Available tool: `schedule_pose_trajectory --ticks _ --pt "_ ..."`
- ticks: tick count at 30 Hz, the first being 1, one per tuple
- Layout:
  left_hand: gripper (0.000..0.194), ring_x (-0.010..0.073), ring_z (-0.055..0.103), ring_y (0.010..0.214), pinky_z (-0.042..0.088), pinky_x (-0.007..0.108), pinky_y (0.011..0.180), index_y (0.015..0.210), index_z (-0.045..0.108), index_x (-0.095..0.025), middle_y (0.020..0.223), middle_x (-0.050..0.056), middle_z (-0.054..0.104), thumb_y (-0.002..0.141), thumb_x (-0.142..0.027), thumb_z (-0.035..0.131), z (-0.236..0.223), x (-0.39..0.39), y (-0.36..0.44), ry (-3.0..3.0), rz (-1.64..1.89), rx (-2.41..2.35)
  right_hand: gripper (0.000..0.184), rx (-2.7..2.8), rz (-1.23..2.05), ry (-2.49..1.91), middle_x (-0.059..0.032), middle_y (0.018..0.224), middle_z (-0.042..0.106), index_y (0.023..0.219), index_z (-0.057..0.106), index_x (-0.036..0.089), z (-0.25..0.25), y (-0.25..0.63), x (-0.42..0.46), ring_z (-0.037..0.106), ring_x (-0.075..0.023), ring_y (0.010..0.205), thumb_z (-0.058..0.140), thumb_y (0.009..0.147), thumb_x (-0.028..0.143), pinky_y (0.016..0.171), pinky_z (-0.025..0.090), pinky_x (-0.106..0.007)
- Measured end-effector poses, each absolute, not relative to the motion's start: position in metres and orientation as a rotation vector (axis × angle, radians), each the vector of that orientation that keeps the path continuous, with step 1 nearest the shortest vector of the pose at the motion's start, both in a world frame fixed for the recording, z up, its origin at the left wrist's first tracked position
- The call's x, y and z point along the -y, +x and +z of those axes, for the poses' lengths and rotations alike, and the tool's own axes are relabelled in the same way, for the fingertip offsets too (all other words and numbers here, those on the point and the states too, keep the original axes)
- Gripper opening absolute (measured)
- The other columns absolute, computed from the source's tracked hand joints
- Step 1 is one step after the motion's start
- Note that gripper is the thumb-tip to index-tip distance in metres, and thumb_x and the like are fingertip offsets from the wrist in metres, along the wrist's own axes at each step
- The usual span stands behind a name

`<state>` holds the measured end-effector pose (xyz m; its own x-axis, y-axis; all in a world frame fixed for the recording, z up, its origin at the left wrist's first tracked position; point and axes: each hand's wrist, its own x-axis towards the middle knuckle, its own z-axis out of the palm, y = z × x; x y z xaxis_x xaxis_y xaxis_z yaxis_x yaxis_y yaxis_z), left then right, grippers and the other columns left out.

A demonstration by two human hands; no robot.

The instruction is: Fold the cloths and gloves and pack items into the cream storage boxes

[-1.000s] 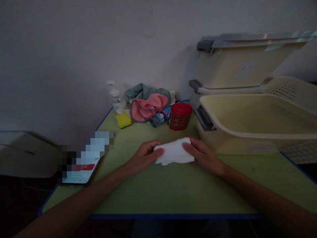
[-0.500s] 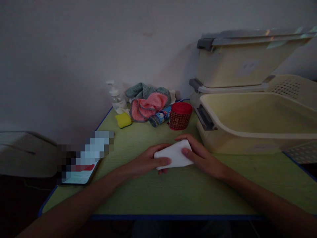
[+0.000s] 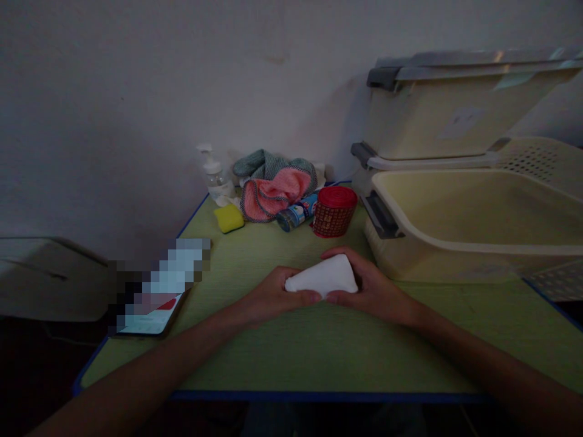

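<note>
Between my two hands is a smooth white bundle (image 3: 322, 274), which looks like folded cloth or paper; I cannot tell which. My left hand (image 3: 279, 290) grips its left end, the thumb along the near edge and the other fingers hidden behind. On the other side, my right hand (image 3: 380, 288) wraps its right end, with the thumb at the near edge and a finger curled over the far side. The two thumb tips nearly meet below the bundle. Both hands are over the middle of the green table (image 3: 319, 358).
A phone (image 3: 159, 303) lies at left. Toward the wall are a yellow sponge (image 3: 229, 218), pump bottle (image 3: 215, 179), pink cloth (image 3: 276, 191), grey-green cloth (image 3: 259, 164), blue-labelled roll (image 3: 298, 212) and red patterned roll (image 3: 334, 212). A cream bin (image 3: 387, 258) and lidded box (image 3: 432, 121) stand right.
The white bundle has tipped, so its near face shows less. My right thumb has slid from its top face down to the near edge, close to my left thumb.
</note>
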<state>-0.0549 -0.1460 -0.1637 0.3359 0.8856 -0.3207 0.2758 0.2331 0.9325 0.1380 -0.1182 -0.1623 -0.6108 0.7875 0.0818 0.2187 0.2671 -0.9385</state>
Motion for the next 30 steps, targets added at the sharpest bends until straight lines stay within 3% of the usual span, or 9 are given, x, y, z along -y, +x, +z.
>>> schedule_pose_trajectory --ticks 6,14,23,26,30 --pt "0.024 0.0052 0.035 0.043 0.023 0.018 0.04 0.067 0.058 -0.01 0.049 -0.007 0.042 0.065 -0.033 0.066 -0.166 0.148 -0.048 1.38 0.612 -1.294 0.034 1.928 1.433 -0.976 0.0013 0.075 0.049 0.093 0.048 0.019 -0.162 0.135 0.117 0.047 -0.0115 0.063 0.062 0.07 0.039 0.051 0.041 -0.022" --pt "0.024 0.0086 0.054 0.047 0.042 0.02 0.048 0.07 0.06 -0.012 0.053 -0.003 0.06 0.06 -0.029 0.072 -0.165 0.146 -0.055 1.22 0.474 -1.024 0.032 1.902 1.558 -0.982 0.0043 0.062 0.047 0.08 0.049 0.018 -0.162 0.138 0.115 0.043 -0.0076 0.049 0.063 0.069 0.045 0.041 0.035 -0.02" --pt "0.027 0.0082 0.057 0.047 0.046 0.02 0.05 0.064 0.061 -0.01 0.056 -0.001 0.062 0.065 -0.035 0.07 -0.164 0.143 -0.061 1.248 0.38 -0.88 0.031 1.868 1.672 -0.897 0.0081 0.053 0.044 0.076 0.047 0.018 -0.167 0.139 0.114 0.035 -0.0036 0.037 0.061 0.073 0.045 0.032 0.026 -0.017" --pt "0.03 0.0079 0.058 0.049 0.048 0.019 0.051 0.07 0.061 -0.01 0.06 0.0 0.063 0.065 -0.037 0.071 -0.166 0.143 -0.062 1.243 0.413 -0.875 0.031 1.862 1.659 -0.895 0.0085 0.053 0.043 0.075 0.045 0.018 -0.169 0.139 0.113 0.036 -0.0034 0.037 0.06 0.073 0.045 0.032 0.027 -0.016" --pt "0.047 0.0111 0.062 0.056 0.05 0.022 0.051 0.093 0.058 -0.01 0.077 0.005 0.066 0.063 -0.045 0.072 -0.17 0.141 -0.065 1.251 0.474 -0.851 0.034 1.828 1.635 -0.916 0.0082 0.055 0.043 0.077 0.045 0.018 -0.168 0.139 0.114 0.037 -0.0037 0.04 0.061 0.073 0.048 0.034 0.028 -0.016"
